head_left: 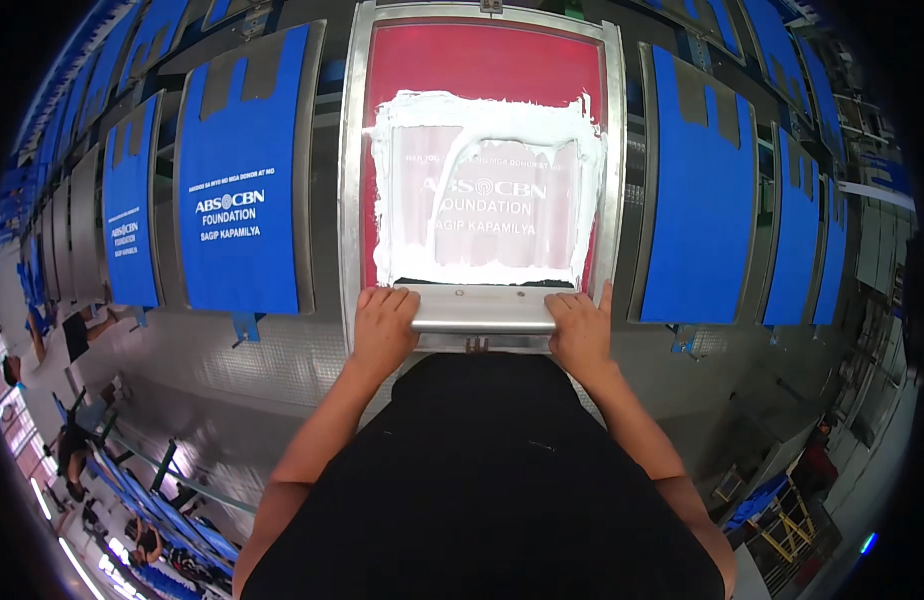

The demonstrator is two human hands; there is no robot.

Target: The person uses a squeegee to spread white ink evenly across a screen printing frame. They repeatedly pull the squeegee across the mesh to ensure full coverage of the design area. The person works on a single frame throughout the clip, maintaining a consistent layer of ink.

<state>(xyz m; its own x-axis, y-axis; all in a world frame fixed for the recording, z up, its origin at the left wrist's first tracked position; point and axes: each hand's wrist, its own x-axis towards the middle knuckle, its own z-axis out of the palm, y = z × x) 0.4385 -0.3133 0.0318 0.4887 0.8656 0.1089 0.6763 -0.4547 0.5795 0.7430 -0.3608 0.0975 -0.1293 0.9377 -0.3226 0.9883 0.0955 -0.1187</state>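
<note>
A printing screen with a metal frame [358,160] and red mesh [487,60] fills the upper middle. Thick white ink [587,200] lies over its pale stencil area, where printed lettering shows through. My left hand [384,325] grips the left end of a wide metal squeegee [482,310] at the lower edge of the ink. My right hand [577,330] grips its right end, fingers over the top. The squeegee lies across the screen, level, with a dark blade edge along the ink. My thumbs are mostly hidden.
Blue bag panels [242,150] on grey boards stand in rows to the left, some with white print, and more blue panels [702,200] to the right. Grey flooring [242,370] runs below. Other people [77,455] and blue racks [152,500] are at the lower left.
</note>
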